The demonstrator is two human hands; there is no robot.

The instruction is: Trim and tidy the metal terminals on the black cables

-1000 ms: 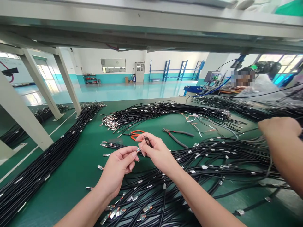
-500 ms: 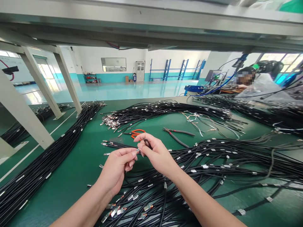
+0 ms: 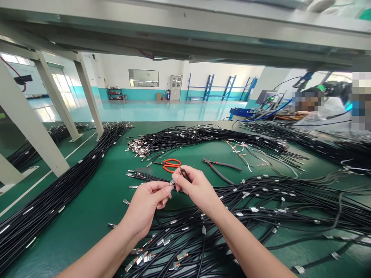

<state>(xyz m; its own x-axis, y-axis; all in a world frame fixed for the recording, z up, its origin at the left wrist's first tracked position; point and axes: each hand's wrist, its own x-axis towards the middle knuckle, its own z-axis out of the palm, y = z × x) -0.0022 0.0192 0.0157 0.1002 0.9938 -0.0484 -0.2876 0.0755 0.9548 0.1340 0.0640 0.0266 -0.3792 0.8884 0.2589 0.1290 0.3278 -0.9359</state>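
My left hand (image 3: 145, 208) is closed in a pinch on the end of a black cable, at its small metal connector (image 3: 172, 182). Thumb and forefinger of my right hand (image 3: 197, 190) meet the same end from the other side. A small dark slim tool (image 3: 186, 174), perhaps tweezers, is tucked in the right hand; its tip is hidden by the fingers. Beneath both hands spreads a bundle of black cables (image 3: 208, 220) with white tags and metal connectors. Just beyond the fingers lie orange-handled scissors (image 3: 171, 165).
Cutting pliers (image 3: 218, 170) lie right of the scissors. Cable bundles stretch along the left (image 3: 72, 175) and across the back (image 3: 197, 136), near loose stripped wires (image 3: 246, 150). Slanted frame legs (image 3: 88, 94) stand at left; a shelf beam (image 3: 174, 36) crosses overhead. A person (image 3: 324, 104) sits at far right.
The whole view has shifted slightly, so the scene sits a little further right. Both hands keep nearly the same pinch at the connector, with small finger movements.
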